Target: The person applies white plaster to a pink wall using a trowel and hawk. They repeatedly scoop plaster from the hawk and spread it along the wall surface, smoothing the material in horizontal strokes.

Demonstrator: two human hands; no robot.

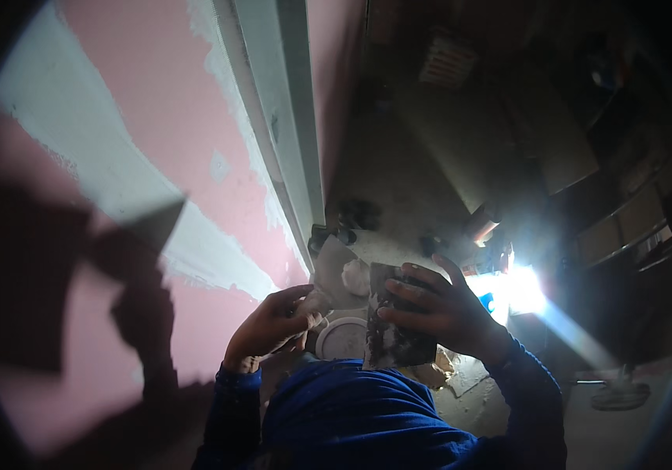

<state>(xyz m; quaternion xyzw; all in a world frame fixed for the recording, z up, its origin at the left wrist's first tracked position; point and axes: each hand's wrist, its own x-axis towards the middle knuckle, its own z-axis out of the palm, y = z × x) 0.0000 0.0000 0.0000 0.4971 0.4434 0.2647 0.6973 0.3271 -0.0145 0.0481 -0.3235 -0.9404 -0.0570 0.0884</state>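
The round pale tub (342, 340) sits low in the middle, close to the person's blue shirt (351, 399). Just past the tub, on its far side, is a flat scraper (331, 262) with a white lump (357, 277) on it. The left hand (272, 323), left of the tub, has its fingers curled round the near end of the scraper. It is dim there, so I can't be sure which part it grips. The scraper points away from the person and leans a little to the right, and its long line runs that way too.

Right of the tub is a dark flat board (398, 337) with white smears. Its long side runs from far to near, with one end close to the shirt. The right hand (449, 309) grasps it, with three fingers laid across its face.

Well left of the tub, the pink wall (171, 102) has wide white stripes (109, 129). A very bright lamp (522, 290) shines right of the tub.
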